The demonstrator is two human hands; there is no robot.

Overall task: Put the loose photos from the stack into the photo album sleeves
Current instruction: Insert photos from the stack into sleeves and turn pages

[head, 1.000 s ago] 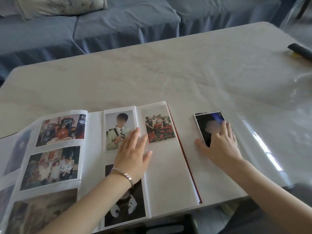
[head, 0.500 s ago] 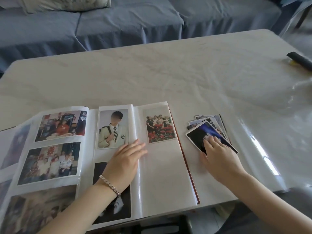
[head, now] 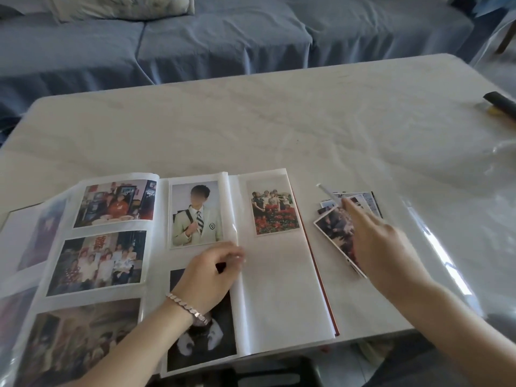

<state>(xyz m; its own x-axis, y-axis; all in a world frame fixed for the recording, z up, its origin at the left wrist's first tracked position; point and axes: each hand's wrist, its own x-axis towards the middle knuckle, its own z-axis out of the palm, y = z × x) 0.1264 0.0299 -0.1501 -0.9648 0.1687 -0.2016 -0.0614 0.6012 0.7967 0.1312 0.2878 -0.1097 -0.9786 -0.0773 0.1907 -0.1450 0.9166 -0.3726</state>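
The photo album [head: 279, 289] lies open at the table's front left, with several photos in its sleeves. A flower-garden photo [head: 275, 209] sits in the top sleeve of the right page, above a bare stretch of page. My left hand [head: 212, 272] lies on the middle page under a portrait photo [head: 196, 213], its fingers curled round that page's right edge. The loose photo stack [head: 333, 229] lies fanned out to the right of the album. My right hand [head: 382, 247] hovers over it. A thin white photo edge [head: 326, 191] sticks out from its fingertips, seen edge-on.
The pale marble-look table [head: 251, 129] stretches far behind the album. A black remote-like object [head: 499, 103] lies at its right edge. Clear plastic film [head: 446, 247] covers the table's right side. A blue sofa [head: 223, 37] with a cushion [head: 122, 7] stands behind.
My right hand spread the stack into a fan, and the dark top photo has left it. My left hand slid down the page and curled its fingers at the page edge.
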